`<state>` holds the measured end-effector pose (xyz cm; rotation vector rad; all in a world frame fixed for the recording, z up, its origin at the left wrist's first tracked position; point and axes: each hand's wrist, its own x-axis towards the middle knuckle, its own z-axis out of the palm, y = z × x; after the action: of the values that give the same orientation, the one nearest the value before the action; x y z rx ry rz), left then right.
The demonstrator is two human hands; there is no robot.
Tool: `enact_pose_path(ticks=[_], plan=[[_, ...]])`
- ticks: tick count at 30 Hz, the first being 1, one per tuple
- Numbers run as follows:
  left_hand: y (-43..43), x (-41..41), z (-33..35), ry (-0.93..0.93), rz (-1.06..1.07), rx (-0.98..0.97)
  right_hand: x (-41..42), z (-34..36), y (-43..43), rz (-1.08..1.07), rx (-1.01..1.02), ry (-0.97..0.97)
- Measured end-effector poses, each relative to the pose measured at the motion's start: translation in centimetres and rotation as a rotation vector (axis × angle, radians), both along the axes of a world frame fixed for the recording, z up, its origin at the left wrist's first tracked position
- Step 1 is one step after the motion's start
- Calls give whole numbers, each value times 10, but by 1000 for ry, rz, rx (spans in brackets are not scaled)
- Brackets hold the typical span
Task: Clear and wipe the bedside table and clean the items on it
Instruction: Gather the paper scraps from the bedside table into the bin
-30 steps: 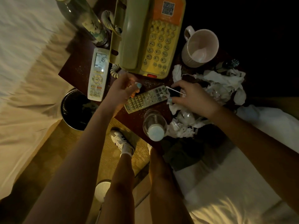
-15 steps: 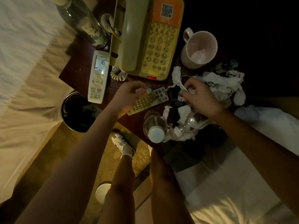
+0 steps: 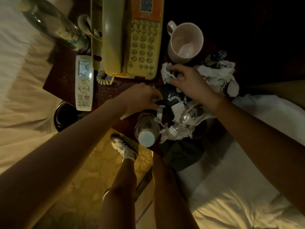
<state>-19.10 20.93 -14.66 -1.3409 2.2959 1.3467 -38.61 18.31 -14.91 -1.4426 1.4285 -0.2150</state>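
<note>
Bedside table (image 3: 62, 80), bare left edge, L hand (image 3: 140, 98), R hand (image 3: 189, 83) possibly pinching tissues (image 3: 217, 75).

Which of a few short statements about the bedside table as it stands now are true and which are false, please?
1. The handset lies in its cradle on the telephone. True.
2. The mug lies tipped on its side. False: it stands upright, mouth up, to the right of the telephone.
3. The white remote lies to the left of the telephone. True.
4. The plastic bottle is uncapped. False: a white cap sits on it.
5. The right hand pinches a crumpled tissue. True.
</note>
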Motion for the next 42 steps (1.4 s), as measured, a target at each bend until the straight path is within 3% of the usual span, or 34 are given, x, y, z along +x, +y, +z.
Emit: enact_pose_path(ticks=[8, 14, 21, 33, 42], plan=[[11, -3, -10, -131, -147, -110, 14, -22, -2, 172, -286, 330], [10, -11, -11, -185, -206, -229, 5, -17, -3, 30, -172, 44], [10, -12, -8, -159, -280, -308, -20, 4, 22, -180, -49, -51], [1, 19, 21, 196, 355, 85, -10, 48, 26, -292, 36, -115], [28, 99, 73, 428, 920, -37, 88, 127, 12, -218, -16, -169]])
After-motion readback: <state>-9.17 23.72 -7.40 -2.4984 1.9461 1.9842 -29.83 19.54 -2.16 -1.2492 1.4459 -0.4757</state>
